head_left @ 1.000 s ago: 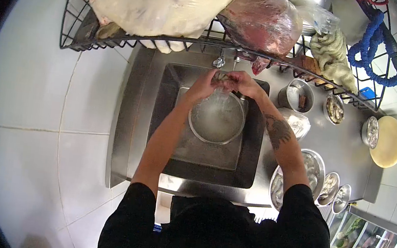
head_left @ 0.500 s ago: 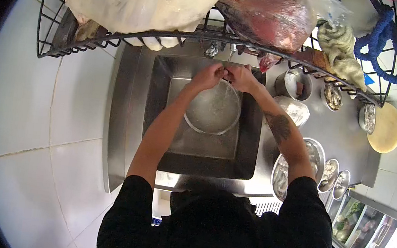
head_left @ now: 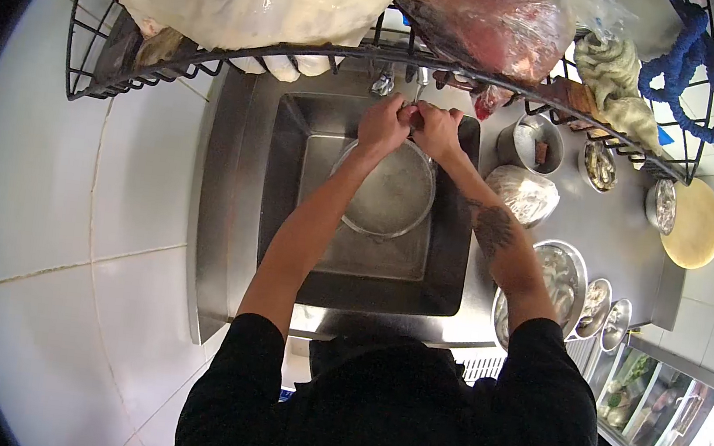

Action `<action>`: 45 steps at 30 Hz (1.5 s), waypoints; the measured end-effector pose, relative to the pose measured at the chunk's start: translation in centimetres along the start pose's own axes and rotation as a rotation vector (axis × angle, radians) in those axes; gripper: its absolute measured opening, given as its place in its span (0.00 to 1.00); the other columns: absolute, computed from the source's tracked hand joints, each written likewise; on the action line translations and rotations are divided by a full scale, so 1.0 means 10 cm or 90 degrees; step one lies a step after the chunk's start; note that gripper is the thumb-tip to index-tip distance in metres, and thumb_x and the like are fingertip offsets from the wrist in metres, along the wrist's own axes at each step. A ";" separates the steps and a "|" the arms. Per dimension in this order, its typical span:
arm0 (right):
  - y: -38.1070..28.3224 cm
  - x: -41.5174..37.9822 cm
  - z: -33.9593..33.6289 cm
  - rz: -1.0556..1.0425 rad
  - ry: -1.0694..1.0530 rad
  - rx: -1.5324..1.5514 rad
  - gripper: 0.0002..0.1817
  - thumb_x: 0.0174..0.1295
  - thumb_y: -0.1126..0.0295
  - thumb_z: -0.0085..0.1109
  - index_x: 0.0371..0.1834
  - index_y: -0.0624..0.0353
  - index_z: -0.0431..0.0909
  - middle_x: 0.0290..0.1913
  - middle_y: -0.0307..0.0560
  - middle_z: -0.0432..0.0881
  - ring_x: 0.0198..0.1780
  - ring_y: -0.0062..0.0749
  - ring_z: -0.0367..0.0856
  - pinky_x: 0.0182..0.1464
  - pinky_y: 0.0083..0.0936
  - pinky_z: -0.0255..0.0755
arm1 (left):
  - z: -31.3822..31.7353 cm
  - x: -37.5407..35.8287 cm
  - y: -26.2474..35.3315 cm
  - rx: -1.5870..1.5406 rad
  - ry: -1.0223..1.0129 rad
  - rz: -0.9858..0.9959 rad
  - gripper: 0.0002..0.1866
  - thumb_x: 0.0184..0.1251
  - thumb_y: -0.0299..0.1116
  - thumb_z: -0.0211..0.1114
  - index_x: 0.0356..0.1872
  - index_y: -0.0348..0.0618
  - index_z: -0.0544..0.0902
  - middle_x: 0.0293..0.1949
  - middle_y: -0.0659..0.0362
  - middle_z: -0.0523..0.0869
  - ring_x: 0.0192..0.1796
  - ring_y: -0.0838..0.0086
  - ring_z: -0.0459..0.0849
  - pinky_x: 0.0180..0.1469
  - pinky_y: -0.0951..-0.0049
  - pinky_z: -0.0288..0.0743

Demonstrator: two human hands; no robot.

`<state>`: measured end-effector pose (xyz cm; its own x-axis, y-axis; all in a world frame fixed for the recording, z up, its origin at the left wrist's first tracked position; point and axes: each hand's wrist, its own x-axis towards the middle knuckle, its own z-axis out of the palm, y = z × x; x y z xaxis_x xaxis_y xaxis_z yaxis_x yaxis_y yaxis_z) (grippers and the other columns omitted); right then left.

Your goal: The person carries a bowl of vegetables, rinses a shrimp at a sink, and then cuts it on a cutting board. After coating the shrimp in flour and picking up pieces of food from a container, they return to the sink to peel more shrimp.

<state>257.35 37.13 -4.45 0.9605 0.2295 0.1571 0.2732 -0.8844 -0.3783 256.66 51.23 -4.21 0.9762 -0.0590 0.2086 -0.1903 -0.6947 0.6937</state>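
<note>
My left hand (head_left: 385,126) and my right hand (head_left: 437,133) meet at the back of the metal sink (head_left: 370,264), just under the tap (head_left: 424,77). Both sets of fingers are closed and pressed close together. Something small and dark shows between them, too hidden to name. Below the hands, a round container (head_left: 383,236) of cloudy water sits in the sink. Its back rim is partly covered by my hands.
A black wire rack (head_left: 243,60) with large wrapped meat (head_left: 494,23) hangs above the sink's back. On the right counter stand a metal pot (head_left: 507,143), a plastic-wrapped bundle (head_left: 523,195), a large bowl (head_left: 579,270) and several small bowls. A tiled wall (head_left: 36,178) borders the left.
My left hand has shifted slightly right and up, and my right hand slightly up. They remain together beneath the tap. The dark thing between them shows less than before.
</note>
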 end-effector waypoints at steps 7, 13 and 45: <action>-0.18 -0.03 0.09 0.076 0.054 0.043 0.10 0.54 0.63 0.58 0.38 0.45 0.83 0.33 0.48 0.85 0.41 0.50 0.83 0.50 0.52 0.61 | -0.06 0.02 0.08 0.076 -0.002 -0.083 0.14 0.66 0.44 0.59 0.40 0.43 0.77 0.39 0.48 0.84 0.44 0.48 0.82 0.44 0.50 0.74; -0.11 0.07 -0.07 0.049 0.012 0.078 0.07 0.55 0.64 0.58 0.36 0.46 0.82 0.32 0.45 0.85 0.41 0.48 0.84 0.48 0.51 0.63 | -0.18 0.16 -0.11 0.003 -0.081 0.027 0.14 0.67 0.44 0.58 0.41 0.44 0.78 0.40 0.47 0.84 0.45 0.47 0.82 0.44 0.49 0.75; 0.26 0.09 -0.32 -0.285 0.009 0.010 0.09 0.56 0.67 0.60 0.40 0.52 0.81 0.33 0.48 0.84 0.37 0.47 0.82 0.46 0.41 0.58 | -0.23 0.14 -0.09 -0.146 -0.207 0.114 0.17 0.67 0.45 0.61 0.39 0.39 0.82 0.28 0.47 0.85 0.32 0.54 0.84 0.35 0.57 0.75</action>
<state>258.73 33.72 -2.36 0.7468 0.5823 0.3213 0.6626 -0.6931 -0.2838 258.01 53.43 -2.99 0.9006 -0.4127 0.1364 -0.3416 -0.4782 0.8091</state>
